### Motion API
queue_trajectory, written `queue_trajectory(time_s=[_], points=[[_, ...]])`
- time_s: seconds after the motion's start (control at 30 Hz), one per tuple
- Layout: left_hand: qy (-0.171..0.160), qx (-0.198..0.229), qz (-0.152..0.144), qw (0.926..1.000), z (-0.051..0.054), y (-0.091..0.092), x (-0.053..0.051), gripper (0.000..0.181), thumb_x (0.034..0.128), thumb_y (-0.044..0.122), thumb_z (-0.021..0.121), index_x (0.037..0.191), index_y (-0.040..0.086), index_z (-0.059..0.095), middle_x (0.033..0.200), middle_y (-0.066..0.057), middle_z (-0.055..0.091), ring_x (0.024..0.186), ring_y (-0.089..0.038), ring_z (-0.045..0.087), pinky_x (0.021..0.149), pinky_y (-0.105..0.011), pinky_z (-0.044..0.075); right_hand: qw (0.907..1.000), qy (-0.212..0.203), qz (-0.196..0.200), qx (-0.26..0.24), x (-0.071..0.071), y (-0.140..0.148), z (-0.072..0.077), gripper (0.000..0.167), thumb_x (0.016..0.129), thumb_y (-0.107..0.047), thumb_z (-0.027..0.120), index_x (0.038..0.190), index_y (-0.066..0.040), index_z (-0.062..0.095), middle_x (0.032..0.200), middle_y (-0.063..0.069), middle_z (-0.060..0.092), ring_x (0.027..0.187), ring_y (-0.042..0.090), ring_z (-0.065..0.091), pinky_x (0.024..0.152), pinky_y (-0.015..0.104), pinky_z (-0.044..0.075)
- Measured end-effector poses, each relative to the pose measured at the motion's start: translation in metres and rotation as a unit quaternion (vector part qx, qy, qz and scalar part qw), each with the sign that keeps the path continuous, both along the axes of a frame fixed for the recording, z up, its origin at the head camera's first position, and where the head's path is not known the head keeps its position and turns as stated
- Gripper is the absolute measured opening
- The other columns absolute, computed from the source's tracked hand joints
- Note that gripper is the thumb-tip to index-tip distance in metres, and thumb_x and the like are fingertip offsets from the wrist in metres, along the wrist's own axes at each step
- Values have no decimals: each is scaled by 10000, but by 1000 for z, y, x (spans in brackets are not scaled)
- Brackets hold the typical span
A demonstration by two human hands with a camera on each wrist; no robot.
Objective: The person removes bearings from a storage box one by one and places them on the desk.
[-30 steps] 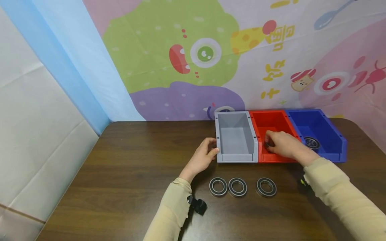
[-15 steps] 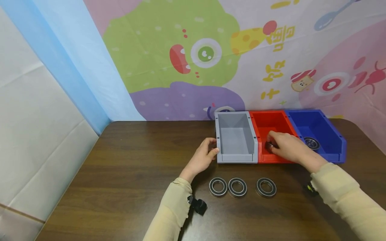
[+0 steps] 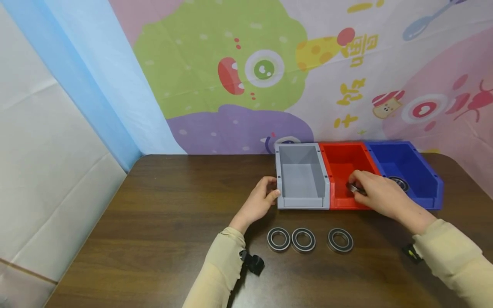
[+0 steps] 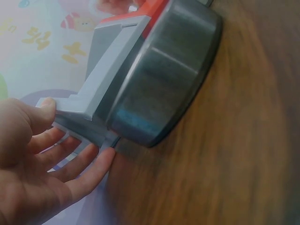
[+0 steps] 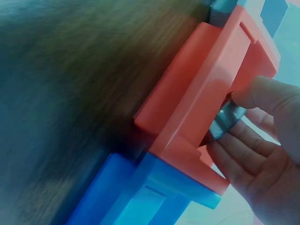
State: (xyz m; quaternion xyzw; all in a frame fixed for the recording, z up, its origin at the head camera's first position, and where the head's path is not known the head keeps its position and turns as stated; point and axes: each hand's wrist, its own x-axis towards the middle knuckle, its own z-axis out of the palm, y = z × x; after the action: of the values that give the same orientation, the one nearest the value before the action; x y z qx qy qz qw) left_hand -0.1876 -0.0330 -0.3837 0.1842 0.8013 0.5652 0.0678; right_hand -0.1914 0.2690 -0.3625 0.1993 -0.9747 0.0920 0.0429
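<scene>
My right hand [image 3: 379,194] reaches into the red bin [image 3: 337,204] and pinches a ball bearing [image 3: 352,188] between thumb and fingers. In the right wrist view that bearing [image 5: 227,119] stands tilted behind the bin's low front wall, partly covered by the fingers. At the outer left side of the grey bin [image 3: 303,202], my left hand [image 3: 256,203] grips the edge. Its thumb lies on the rim and its fingers touch the side wall, as the left wrist view shows. Another bearing [image 3: 401,183] is inside the blue bin [image 3: 427,202], partly hidden by the right hand.
Three more bearings lie flat on the wooden table in front of the bins: a left one [image 3: 278,239], a middle one [image 3: 303,239] close beside it, and a right one [image 3: 340,240] farther off. A printed cloth [image 3: 231,128] hangs behind the table.
My right hand has shifted right within the red bin, drawing the pinched bearing along, and more of that bearing shows. The left hand and the table bearings have stayed put.
</scene>
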Motion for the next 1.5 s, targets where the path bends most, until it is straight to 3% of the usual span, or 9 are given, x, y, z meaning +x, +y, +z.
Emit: queue_trajectory(time_s=[0.33,0.67,0.83,1.5], points=[[9,52,15,10000,-2,-1,-1,323,933,19,461,1218,-108,378,1188,-302,433,989,-371,545,803,-493,502,9942,1037,175,-211,19,3,2,252,739,-112,648,964,-118,535,833,20,583,679,158,534,581,371,494],[-26,-19,31,10000,-2,0,-3,319,935,20,458,1220,-98,377,1182,-267,440,1005,-359,540,808,-481,503,9892,1416,358,-135,43,1,2,357,685,-124,703,998,-90,535,748,-39,579,656,102,520,681,362,425],[-5,2,40,10000,-1,-1,-3,316,935,19,457,1215,-101,377,1185,-268,433,1028,-374,530,810,-491,499,9821,1756,672,-67,52,2,-3,389,642,-136,722,980,-94,535,694,-78,552,597,56,479,611,317,408],[-15,7,35,10000,2,-3,-2,319,936,24,456,1220,-100,376,1187,-279,434,968,-353,555,804,-474,508,9779,1845,977,-43,73,-2,-18,415,562,-143,742,906,-129,512,683,-127,476,597,42,462,620,324,429]])
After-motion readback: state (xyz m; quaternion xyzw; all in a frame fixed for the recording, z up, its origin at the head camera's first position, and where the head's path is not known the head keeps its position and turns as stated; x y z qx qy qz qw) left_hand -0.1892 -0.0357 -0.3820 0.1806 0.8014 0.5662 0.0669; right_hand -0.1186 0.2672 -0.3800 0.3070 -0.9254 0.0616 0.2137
